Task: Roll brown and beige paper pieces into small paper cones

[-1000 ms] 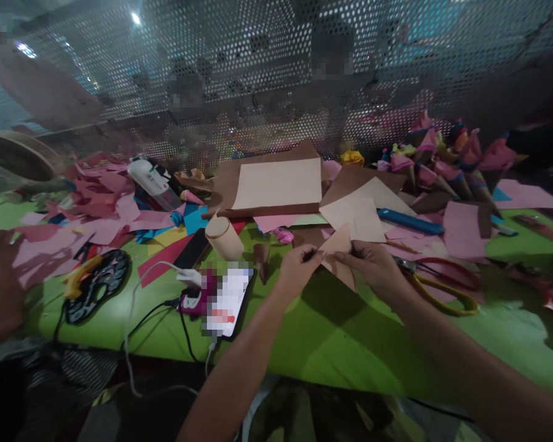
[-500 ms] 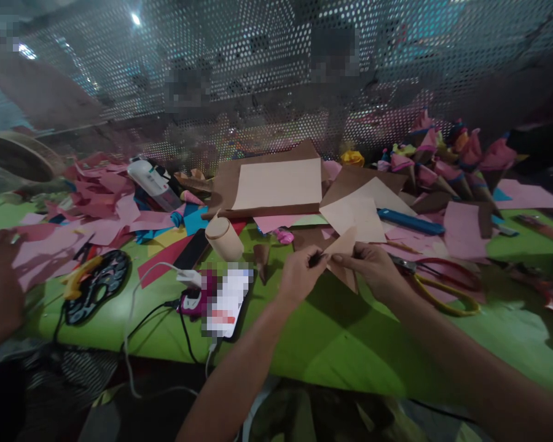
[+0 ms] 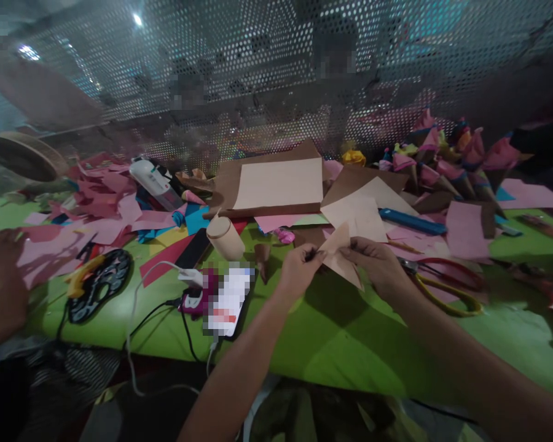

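Note:
A small piece of tan paper (image 3: pixel 340 253) is held above the green table, bent, with a pointed top and a lower corner hanging down. My left hand (image 3: pixel 300 267) pinches its left edge between thumb and fingers. On the opposite side, my right hand (image 3: pixel 371 261) grips the paper with the fingers curled behind it. Scissors (image 3: pixel 447 285) with red and yellow handles lie beside my right wrist. To the left of my left hand stand a small brown paper cone (image 3: pixel 262 261) and a roll of tan paper tape (image 3: pixel 225 238).
A lit phone (image 3: pixel 230 301), a purple adapter (image 3: pixel 205 291) with cables and a glue gun (image 3: pixel 85 276) lie left. Behind are tan sheets (image 3: pixel 281 184), a blue cutter (image 3: pixel 412 221) and several filled paper cones (image 3: pixel 456 153). Another person's hand (image 3: pixel 2 282) rests at the far left.
The tan paper has turned between my hands, so more of its pale face shows. My fingers have shifted slightly along its edges; both hands still hold it.

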Available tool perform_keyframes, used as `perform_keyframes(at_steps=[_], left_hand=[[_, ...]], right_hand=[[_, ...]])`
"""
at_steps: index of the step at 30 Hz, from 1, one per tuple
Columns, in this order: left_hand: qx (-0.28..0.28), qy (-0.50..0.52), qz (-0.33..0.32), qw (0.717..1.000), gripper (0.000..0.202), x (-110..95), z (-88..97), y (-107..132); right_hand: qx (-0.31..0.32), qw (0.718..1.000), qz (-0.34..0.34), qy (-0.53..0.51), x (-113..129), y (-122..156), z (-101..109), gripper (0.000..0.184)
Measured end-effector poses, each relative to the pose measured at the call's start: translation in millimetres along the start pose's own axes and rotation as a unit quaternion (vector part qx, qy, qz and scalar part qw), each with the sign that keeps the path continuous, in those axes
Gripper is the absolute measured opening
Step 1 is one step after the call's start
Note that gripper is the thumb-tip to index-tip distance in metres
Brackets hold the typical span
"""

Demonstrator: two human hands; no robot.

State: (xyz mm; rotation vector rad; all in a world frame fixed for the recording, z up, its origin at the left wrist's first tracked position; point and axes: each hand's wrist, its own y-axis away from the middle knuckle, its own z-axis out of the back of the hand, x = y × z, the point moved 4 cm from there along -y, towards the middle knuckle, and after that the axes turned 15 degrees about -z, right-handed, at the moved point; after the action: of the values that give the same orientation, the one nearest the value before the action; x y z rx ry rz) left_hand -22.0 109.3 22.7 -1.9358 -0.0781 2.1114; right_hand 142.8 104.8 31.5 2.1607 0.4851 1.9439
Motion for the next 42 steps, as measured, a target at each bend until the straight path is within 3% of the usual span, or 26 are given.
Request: perform_keyframes(at_steps=[4, 7, 10, 13, 17, 21, 27, 34, 39, 42], left_hand=[[-0.030, 0.037, 0.010, 0.999, 0.035, -2.1, 5.0, -1.0], [-0.060, 0.088, 0.034, 0.994, 0.036, -5.8, 9.5, -1.2], [-0.077, 0.125, 0.057, 0.988, 0.037, -8.6, 10.1, -0.8], [-0.079, 0.144, 0.071, 0.984, 0.038, -10.5, 8.2, 0.6], [-0.061, 0.154, 0.080, 0.983, 0.036, -12.3, 4.1, 3.2], [-0.044, 0.176, 0.092, 0.979, 0.036, -12.4, -0.7, 4.6], [-0.026, 0.193, 0.101, 0.976, 0.033, -13.7, -2.8, 4.8], [0.008, 0.149, 0.045, 0.988, 0.027, -14.2, -2.5, 3.5], [0.029, 0.115, 0.003, 0.993, 0.033, -14.4, -6.8, 3.3], [0.034, 0.078, -0.016, 0.996, 0.032, -15.6, -7.4, 4.3]], right_hand=[[-0.062, 0.998, 0.023, 0.017, 9.1, 2.6, 7.3, 0.036], [-0.097, 0.987, 0.110, 0.071, 18.5, 6.2, 12.6, 0.035], [-0.089, 0.958, 0.216, 0.164, 24.8, 10.8, 8.6, 0.024], [-0.068, 0.939, 0.256, 0.221, 23.6, 12.4, 1.4, 0.016], [-0.078, 0.942, 0.240, 0.221, 19.6, 11.1, 1.1, 0.021], [-0.074, 0.953, 0.216, 0.201, 19.3, 11.2, 4.5, 0.014], [-0.062, 0.976, 0.176, 0.110, 18.7, 10.7, 4.2, 0.024], [-0.060, 0.987, 0.128, 0.072, 11.7, 2.6, 8.4, 0.033], [-0.064, 0.996, 0.054, 0.011, 5.2, 1.6, 7.2, 0.039], [-0.071, 0.996, 0.051, -0.014, 4.6, 3.5, 4.8, 0.038]])
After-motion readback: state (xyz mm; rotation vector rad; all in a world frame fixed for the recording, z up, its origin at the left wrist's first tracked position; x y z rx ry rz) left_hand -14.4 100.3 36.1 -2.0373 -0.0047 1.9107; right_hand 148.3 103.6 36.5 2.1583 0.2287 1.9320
